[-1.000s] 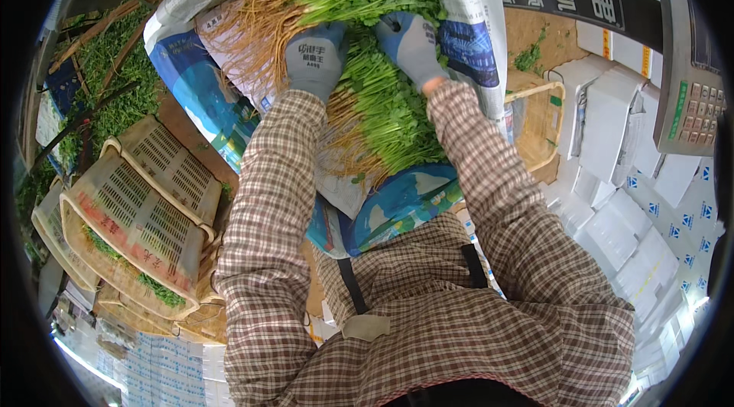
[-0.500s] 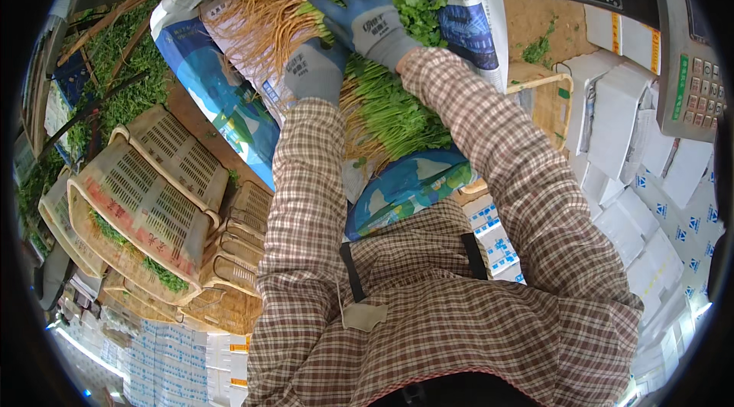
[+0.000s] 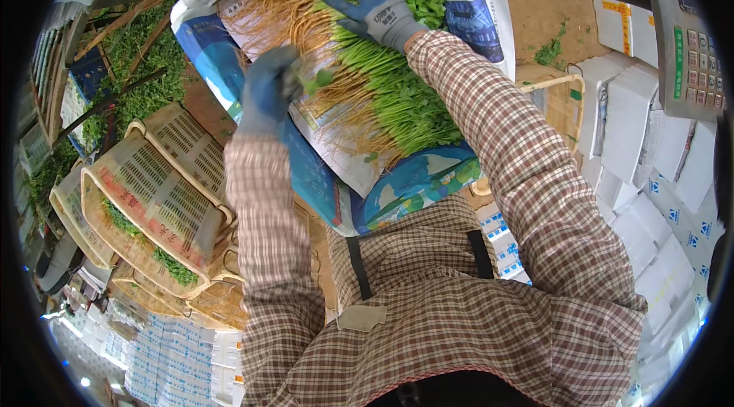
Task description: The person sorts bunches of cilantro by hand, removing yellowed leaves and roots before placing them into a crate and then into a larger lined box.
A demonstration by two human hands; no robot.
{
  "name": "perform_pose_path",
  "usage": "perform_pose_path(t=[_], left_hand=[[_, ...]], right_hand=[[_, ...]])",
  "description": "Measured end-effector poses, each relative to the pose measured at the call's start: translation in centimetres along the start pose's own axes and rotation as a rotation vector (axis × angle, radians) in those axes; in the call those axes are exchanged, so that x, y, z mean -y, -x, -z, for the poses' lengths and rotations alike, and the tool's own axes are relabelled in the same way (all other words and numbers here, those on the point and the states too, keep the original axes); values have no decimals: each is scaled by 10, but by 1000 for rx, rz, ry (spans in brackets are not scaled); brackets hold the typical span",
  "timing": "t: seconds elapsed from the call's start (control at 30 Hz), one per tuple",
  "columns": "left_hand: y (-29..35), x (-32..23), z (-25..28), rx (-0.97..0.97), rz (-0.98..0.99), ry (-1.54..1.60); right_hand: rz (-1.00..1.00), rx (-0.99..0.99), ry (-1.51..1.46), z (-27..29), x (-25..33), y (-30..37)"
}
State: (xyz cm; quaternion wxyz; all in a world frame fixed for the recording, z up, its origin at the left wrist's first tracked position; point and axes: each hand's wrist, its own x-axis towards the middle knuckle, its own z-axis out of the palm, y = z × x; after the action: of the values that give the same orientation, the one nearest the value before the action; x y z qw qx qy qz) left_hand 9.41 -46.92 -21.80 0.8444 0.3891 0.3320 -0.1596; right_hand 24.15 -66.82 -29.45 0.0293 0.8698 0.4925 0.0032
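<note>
Rows of coriander [image 3: 397,94] with long brown roots and green stems lie in a box lined with printed paper [image 3: 417,181]. My right hand [image 3: 375,9], in a blue-grey glove, rests flat on the stems at the far side with its fingers spread. Off the left side of the roots, my left hand [image 3: 267,94], also gloved, has its fingers curled together. From these fingers a small leafy coriander sprig [image 3: 319,81] sticks out to the right. Motion blurs this hand, and its grip is partly hidden.
Tan plastic baskets [image 3: 153,201] with greens in them stand at the left. Behind them, loose greens [image 3: 145,48] cover the ground near wooden slats. A scale with a keypad [image 3: 699,63] stands at far right, above white cartons [image 3: 627,124].
My left hand has moved off the coriander to the left and toward me, and a small sprig now shows at its fingers. My right hand stays spread on the stems.
</note>
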Motion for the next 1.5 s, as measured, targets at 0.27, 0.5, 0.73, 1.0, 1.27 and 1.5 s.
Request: perform_pose_path(t=[0.27, 0.5, 0.73, 1.0, 1.27, 1.5], left_hand=[[242, 39, 251, -793, -125, -1653], [333, 238, 266, -453, 375, -1041], [370, 152, 323, -640, 549, -744], [433, 108, 397, -1082, 293, -361], [454, 68, 452, -1155, 159, -200], [441, 46, 457, -1379, 383, -198]], right_hand=[[-46, -190, -248, 78, 26, 19], [-691, -159, -780, 181, 117, 164], [-291, 306, -979, 198, 291, 78], [-940, 1020, -1139, 153, 347, 15], [-806, 1120, -1129, 96, 357, -51], [-488, 984, -763, 75, 374, -302]])
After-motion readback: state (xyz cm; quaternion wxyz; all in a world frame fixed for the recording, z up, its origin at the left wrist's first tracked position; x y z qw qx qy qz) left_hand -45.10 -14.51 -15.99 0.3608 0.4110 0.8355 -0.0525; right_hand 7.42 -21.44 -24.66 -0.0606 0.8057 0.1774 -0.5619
